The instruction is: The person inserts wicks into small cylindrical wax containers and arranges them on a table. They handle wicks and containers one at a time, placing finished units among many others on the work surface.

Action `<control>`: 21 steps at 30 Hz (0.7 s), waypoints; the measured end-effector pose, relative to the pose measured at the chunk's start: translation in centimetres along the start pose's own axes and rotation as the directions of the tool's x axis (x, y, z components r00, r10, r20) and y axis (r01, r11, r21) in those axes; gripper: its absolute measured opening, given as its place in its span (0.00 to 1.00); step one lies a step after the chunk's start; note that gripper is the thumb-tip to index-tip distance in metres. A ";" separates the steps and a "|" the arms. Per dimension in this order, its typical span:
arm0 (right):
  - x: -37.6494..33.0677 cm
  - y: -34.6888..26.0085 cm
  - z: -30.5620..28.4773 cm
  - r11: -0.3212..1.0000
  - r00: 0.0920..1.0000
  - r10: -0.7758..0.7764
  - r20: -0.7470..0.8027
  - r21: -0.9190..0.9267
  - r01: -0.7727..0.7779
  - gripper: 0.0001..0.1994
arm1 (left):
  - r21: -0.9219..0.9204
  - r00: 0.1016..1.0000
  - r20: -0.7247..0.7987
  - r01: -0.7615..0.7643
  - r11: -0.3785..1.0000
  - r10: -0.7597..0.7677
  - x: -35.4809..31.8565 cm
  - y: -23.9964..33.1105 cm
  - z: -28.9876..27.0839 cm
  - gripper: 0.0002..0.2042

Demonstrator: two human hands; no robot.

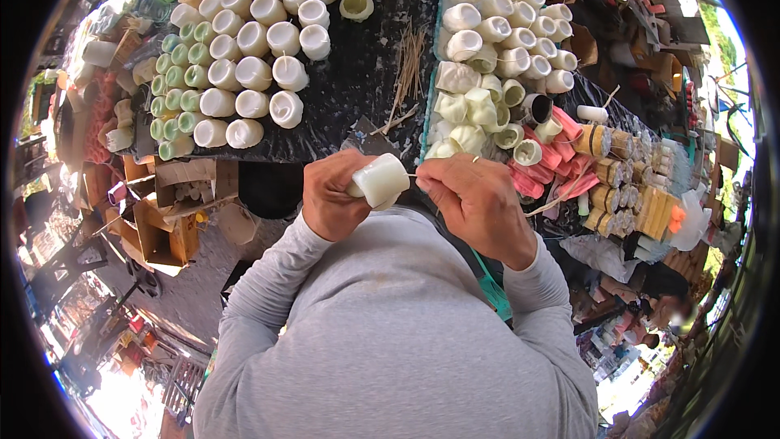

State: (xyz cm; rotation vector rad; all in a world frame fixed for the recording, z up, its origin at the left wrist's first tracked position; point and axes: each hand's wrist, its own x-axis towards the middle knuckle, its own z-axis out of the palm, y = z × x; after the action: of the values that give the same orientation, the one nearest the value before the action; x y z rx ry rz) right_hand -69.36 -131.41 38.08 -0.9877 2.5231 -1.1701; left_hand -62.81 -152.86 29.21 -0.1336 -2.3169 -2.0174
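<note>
A short, white, cylindrical candle (383, 182) lies sideways in my left hand (331, 195), its fingers wrapped round it in front of my chest. A thin pale wick (412, 176) runs from the candle's right end to my right hand (479, 199). Thumb and forefinger of that hand pinch the wick, and a ring shows on one finger. Beyond my hands, loose wicks (409, 69) lie in a narrow bundle on the black table covering (349, 73).
Rows of white candles (252, 73) and small green ones (175, 102) stand at the left. A teal-edged tray (433, 73) on the right holds more pale candles (513, 61). Beside it are pink strips (528, 183) and bundled sticks (609, 171). Cardboard boxes (166, 236) sit lower left.
</note>
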 end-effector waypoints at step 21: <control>1.7 -0.7 1.9 0.892 0.978 -0.196 0.076 -0.401 0.210 0.07 | 0.328 0.992 -0.078 -0.071 0.942 0.102 0.4 1.0 -0.2 0.19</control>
State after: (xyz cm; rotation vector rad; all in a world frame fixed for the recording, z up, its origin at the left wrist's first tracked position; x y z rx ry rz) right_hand -69.51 -134.00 37.53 -1.3834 2.7502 -0.6652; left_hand -63.08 -152.95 30.22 -0.1169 -2.4943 -1.5394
